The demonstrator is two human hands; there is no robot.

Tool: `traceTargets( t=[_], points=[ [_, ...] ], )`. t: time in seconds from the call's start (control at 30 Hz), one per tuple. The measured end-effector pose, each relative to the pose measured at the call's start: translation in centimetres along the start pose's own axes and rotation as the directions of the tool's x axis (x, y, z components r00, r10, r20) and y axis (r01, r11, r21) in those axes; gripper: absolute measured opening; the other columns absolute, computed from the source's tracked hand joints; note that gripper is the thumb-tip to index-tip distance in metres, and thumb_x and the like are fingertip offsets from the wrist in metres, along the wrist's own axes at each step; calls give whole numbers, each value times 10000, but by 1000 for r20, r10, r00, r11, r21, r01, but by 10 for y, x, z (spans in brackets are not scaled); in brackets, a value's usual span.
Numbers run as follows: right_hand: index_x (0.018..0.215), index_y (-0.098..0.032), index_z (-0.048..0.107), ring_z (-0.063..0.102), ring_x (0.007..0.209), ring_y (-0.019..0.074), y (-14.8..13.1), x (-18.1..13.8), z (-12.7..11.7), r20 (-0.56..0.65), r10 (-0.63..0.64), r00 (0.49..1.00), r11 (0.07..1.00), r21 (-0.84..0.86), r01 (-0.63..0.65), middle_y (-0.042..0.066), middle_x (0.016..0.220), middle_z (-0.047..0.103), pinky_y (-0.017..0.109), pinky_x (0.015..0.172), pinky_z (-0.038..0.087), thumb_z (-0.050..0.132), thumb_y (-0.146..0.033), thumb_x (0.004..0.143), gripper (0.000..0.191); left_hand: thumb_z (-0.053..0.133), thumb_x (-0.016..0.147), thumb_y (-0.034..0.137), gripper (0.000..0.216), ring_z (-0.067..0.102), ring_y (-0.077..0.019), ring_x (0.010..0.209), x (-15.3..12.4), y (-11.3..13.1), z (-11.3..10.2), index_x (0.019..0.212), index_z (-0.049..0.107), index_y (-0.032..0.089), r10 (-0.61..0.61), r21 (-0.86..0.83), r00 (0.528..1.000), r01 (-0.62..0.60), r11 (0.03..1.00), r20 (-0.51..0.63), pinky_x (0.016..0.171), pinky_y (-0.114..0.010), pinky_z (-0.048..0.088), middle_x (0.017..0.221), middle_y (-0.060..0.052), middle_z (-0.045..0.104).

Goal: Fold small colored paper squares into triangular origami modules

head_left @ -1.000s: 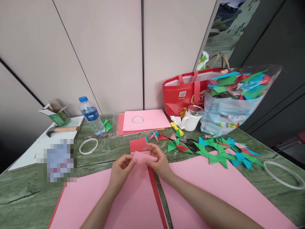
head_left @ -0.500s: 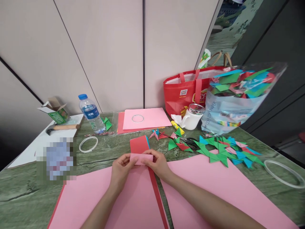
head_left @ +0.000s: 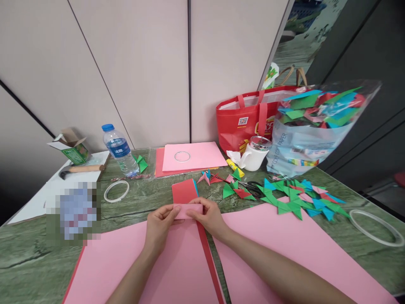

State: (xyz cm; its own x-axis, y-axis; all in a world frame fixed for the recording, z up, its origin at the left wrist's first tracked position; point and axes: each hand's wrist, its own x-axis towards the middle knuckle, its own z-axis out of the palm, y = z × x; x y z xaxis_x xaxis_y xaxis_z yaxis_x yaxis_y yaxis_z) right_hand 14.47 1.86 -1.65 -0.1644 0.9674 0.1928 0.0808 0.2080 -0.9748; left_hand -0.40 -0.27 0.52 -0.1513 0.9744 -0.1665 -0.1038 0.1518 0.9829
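Observation:
A small folded strip of pink paper [head_left: 182, 211] is pinched between both hands, thumbs on its near face. My left hand [head_left: 160, 222] grips its left end, and my right hand [head_left: 209, 218] grips its right end. The fingertips behind the strip are partly hidden. Just beyond it lies a stack of red paper pieces [head_left: 184, 191] with blue edges showing. Beneath my wrists spread large pink sheets [head_left: 117, 257], with a red layer showing along their edges. Another pink sheet [head_left: 272, 240] lies under my right forearm.
Folded paper pieces [head_left: 284, 207], scissors [head_left: 253, 188] and a glue stick [head_left: 235, 167] lie at right. Behind stand a white mug [head_left: 252, 158], a red bag [head_left: 229, 128] and a plastic bag of folded paper [head_left: 294, 147]. A bottle [head_left: 122, 157], tape ring [head_left: 117, 199] and hammer [head_left: 85, 168] are left.
The view has shifted very slightly. My left thumb has moved a little along the pink strip; both hands keep their hold on it.

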Motion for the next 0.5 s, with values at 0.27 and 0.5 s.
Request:
traceTargets(
  t=[0.27,0.5],
  points=[
    [754,-182,617,531,572,132,0,0,0,8,-8,1000,1000,2,7,-2,657,601,218,506,426,619,-283,649,145,691,576,335,251,627,-171,599,0,0,0,736,690,142,-15,10,1000,15,1000,-4,595,-285,536,688,-35,698],
    [741,-181,615,530,570,132,0,0,0,-6,-14,1000,1000,-13,14,-4,646,597,219,509,427,627,-283,640,144,688,578,336,269,634,-179,607,1,-2,-1,762,691,140,-21,6,1000,21,1000,-11,587,-291,539,712,-39,702]
  ],
)
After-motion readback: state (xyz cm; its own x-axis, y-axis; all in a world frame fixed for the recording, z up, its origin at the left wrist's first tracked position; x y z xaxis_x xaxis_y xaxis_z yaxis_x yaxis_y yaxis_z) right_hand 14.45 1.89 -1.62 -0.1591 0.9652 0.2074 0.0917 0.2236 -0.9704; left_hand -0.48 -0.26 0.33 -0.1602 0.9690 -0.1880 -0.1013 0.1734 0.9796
